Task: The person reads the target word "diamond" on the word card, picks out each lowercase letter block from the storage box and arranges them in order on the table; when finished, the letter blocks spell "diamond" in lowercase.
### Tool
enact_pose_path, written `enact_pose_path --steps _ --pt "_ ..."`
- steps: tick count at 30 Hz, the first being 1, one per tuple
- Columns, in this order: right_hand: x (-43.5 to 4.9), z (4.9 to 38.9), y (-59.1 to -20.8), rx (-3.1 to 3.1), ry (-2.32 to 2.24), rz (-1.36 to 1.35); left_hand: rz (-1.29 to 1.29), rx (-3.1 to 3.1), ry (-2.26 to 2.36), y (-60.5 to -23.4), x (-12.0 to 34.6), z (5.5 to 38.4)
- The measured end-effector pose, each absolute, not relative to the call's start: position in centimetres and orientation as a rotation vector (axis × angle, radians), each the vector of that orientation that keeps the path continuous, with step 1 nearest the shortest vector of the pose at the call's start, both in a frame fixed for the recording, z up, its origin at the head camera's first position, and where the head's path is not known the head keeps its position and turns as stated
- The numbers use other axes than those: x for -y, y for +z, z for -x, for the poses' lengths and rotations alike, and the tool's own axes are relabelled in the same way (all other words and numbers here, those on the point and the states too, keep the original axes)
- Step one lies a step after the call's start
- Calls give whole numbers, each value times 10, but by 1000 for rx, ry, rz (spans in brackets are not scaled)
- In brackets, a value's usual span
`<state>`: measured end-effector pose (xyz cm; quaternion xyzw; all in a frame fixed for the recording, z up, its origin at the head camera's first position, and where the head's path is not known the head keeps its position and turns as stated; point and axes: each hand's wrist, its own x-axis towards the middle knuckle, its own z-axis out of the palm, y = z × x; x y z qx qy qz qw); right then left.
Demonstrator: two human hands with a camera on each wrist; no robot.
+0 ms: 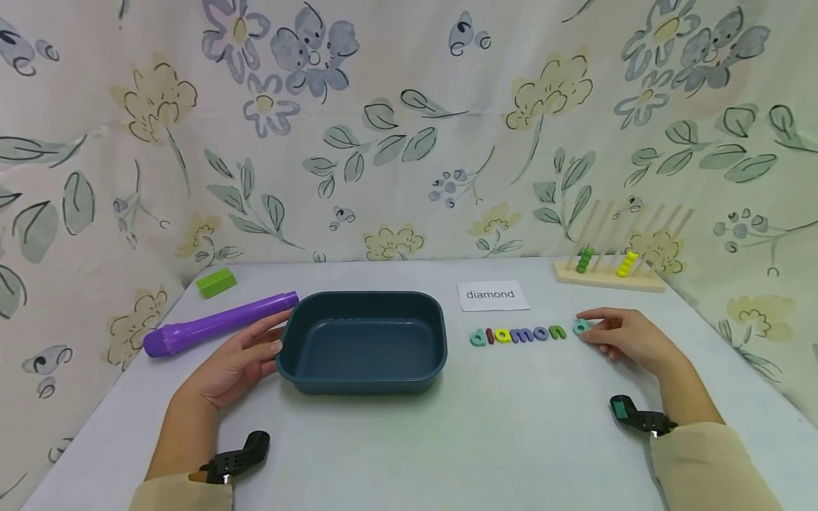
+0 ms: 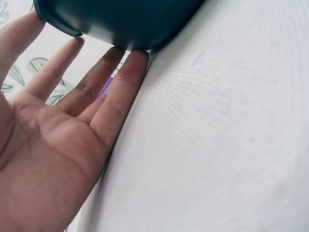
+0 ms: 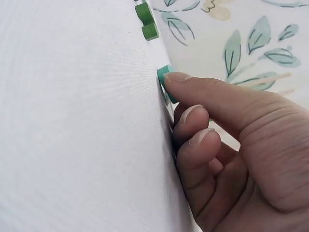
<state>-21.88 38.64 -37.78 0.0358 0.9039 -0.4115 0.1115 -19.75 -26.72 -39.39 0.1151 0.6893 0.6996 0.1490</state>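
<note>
A teal foam letter [image 1: 581, 326], its shape partly covered, is pinched between the thumb and fingers of my right hand [image 1: 629, 343], low over the white table. Just left of it, a row of coloured letters reads "diamon", with a green n [image 1: 557, 332] at its right end. In the right wrist view the teal letter [image 3: 166, 76] shows edge-on near the green letter [image 3: 150, 31]. My left hand [image 1: 239, 365] touches the left side of a dark blue basin [image 1: 364, 387]. Its fairly straight fingertips rest against the outer wall in the left wrist view.
Behind the letters lies a white card [image 1: 493, 295] printed "diamond". A wooden peg stand [image 1: 610, 279] with green and yellow beads stands at the back right. A purple microphone-shaped toy [image 1: 220, 325] and a green block [image 1: 216, 283] lie left, before a floral curtain.
</note>
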Motion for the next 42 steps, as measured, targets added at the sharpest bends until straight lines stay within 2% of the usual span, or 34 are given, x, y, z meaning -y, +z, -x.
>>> enact_pose_path --steps 16,42 --pt "-381 222 -376 -2736 -998 38 -340 -1976 2014 -393 266 197" --pt "-376 222 -375 -2724 -1014 26 -347 -1981 2005 -395 267 198"
